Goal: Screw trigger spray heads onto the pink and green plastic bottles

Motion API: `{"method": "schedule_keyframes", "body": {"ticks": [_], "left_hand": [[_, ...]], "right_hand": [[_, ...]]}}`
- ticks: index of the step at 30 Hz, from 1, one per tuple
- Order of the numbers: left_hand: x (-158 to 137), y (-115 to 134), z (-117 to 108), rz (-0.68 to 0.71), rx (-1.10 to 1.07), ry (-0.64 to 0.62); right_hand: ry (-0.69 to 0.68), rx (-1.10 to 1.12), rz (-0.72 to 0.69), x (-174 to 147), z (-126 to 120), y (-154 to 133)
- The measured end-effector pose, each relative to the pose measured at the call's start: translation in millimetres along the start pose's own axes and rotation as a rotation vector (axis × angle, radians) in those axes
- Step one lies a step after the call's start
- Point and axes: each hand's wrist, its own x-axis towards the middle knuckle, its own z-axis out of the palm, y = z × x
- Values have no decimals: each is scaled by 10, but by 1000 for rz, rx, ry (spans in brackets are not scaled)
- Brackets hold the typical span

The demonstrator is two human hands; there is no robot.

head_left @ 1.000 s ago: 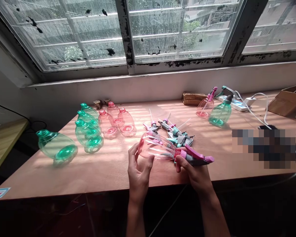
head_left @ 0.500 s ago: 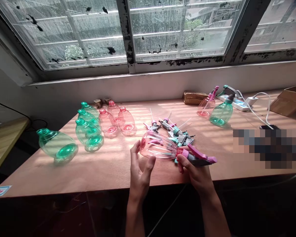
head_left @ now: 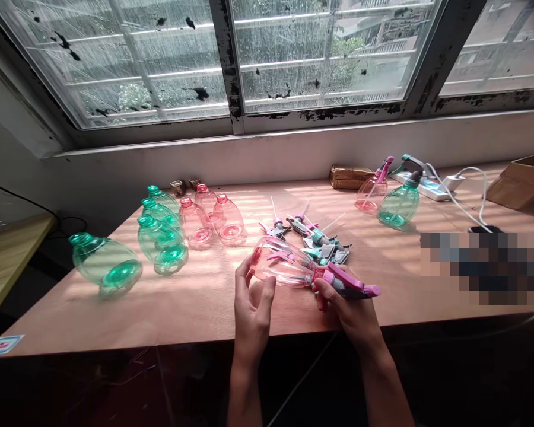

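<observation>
Desk: plain reddish-brown wood top (head_left: 204, 308), stripes of sunlight all over it
Spray-head pile: loose pink/grey and teal/grey triggers (head_left: 320, 238) in a messy heap, some thin white tubes poking up
Pink bottles: three topless ones (head_left: 198, 222) bunched left of the pile
Green bottles: three topless (head_left: 160, 228) further left of the pile, plus a loner (head_left: 107, 264) further left still
Finished-looking sprayers: a pink one (head_left: 371, 196) and a green one (head_left: 399, 204), right of the pile and a bit behind
Brown package: kinda beat-up (head_left: 350, 177), behind the pile, slightly right
Power strip: white, with cables (head_left: 427, 188), back right of the pile
Cardboard box: open (head_left: 520, 184), way right of the pile
Sticker: blue-edged (head_left: 3, 345), way left of the pile and nearer
</observation>
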Motion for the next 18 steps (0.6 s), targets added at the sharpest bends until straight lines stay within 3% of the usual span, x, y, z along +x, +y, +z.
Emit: {"method": "schedule_keyframes", "body": {"ticks": [6,13,18], "left_hand": [[-9,-28,-10,42,11,-69],[-57,28,-4,19,-45,-95],[-35,41,19,-84,-66,29]], "right_hand": [[84,61,-14,27,-2,31],[8,91,-24,6,-28,35],[-24,48,-27,-11,-46,46]]}}
